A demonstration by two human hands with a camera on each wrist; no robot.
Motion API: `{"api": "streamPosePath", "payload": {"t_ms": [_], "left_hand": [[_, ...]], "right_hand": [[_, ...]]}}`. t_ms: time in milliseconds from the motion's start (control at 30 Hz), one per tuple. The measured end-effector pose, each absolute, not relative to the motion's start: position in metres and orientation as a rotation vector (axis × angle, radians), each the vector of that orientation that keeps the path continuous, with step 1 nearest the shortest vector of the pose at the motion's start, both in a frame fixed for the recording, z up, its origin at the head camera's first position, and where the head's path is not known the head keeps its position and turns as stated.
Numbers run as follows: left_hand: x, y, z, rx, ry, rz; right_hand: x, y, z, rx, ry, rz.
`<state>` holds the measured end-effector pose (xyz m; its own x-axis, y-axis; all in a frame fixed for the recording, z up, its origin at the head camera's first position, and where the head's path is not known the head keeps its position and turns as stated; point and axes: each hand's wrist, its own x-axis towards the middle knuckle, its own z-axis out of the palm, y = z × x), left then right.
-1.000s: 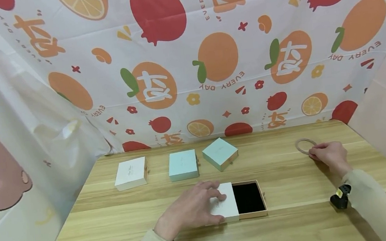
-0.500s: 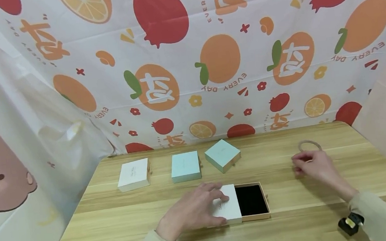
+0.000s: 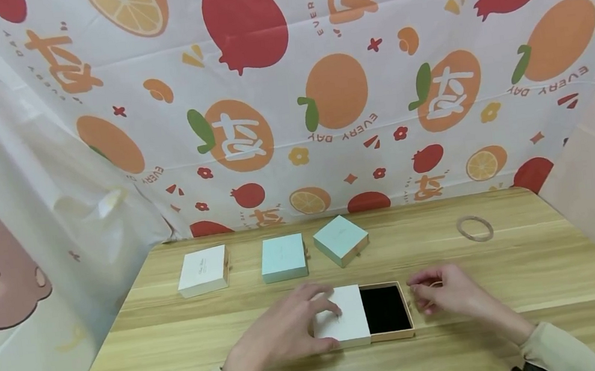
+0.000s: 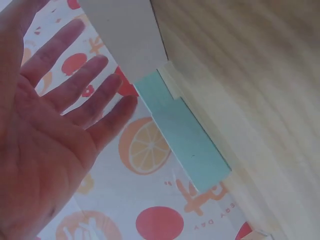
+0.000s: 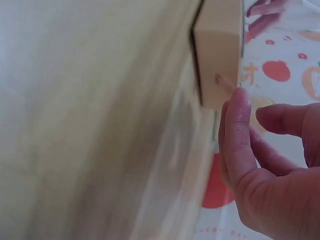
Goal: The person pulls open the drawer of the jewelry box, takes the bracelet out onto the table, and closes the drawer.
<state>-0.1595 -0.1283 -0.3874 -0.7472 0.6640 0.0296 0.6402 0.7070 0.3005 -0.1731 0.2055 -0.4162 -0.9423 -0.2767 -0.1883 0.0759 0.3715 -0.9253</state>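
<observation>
In the head view, a white drawer box (image 3: pixel 351 314) lies near the middle of the table, its tray (image 3: pixel 385 309) pulled partway out to the right, showing a black lining. My left hand (image 3: pixel 285 326) lies over the left part of the white sleeve, fingers spread, thumb along the near edge. Close to the tray's right end is my right hand (image 3: pixel 445 292). The right wrist view shows its fingertips (image 5: pixel 240 102) right by the small pull tab (image 5: pixel 225 82) on the tray's peach front, with thumb and index finger apart and nothing between them.
A thin round bangle (image 3: pixel 474 228) lies at the back right. Along the back stand a white box (image 3: pixel 203 271), a mint box (image 3: pixel 283 257) and another mint box (image 3: pixel 341 240) turned at an angle. A fruit-print cloth (image 3: pixel 346 162) hangs behind the table.
My right hand has left the bangle on the table and moved left and nearer, to the tray's end. The left hand has stayed over the white sleeve, shifting slightly left.
</observation>
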Motion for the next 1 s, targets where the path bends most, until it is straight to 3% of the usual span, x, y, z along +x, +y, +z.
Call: {"api": "streamPosePath", "payload": {"t_ms": [1000], "left_hand": [[-0.161, -0.125, -0.394, 1.109, 2.858, 0.481]], "right_hand": [[-0.168, 0.187, -0.423, 0.005, 2.217, -1.704]]}}
